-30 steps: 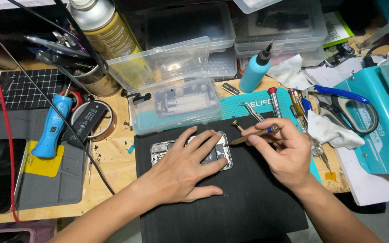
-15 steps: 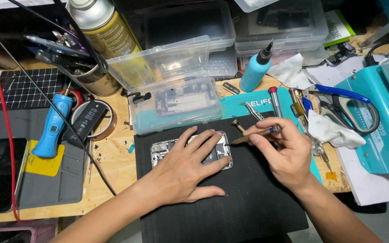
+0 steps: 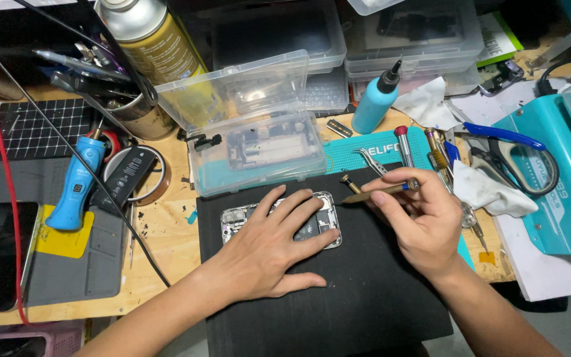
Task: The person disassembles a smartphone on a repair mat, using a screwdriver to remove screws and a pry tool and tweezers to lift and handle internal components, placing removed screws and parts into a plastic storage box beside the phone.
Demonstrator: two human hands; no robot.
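Note:
An opened phone (image 3: 328,219) with its insides showing lies on a black mat (image 3: 351,297). My left hand (image 3: 269,248) rests flat on top of it, fingers spread, pinning it down and hiding its middle. My right hand (image 3: 421,221) is to the right of the phone and holds a thin brass-coloured screwdriver (image 3: 378,192) nearly level, its tip pointing left just above the phone's upper right corner.
An open clear plastic box (image 3: 259,149) with parts stands behind the phone. A blue bottle (image 3: 375,102), tweezers (image 3: 370,160), more screwdrivers (image 3: 403,145), blue-handled scissors (image 3: 507,142), a white cloth (image 3: 487,192) and a teal machine (image 3: 560,178) are at the right. A blue tool (image 3: 77,185) and tape rolls (image 3: 133,175) are at the left.

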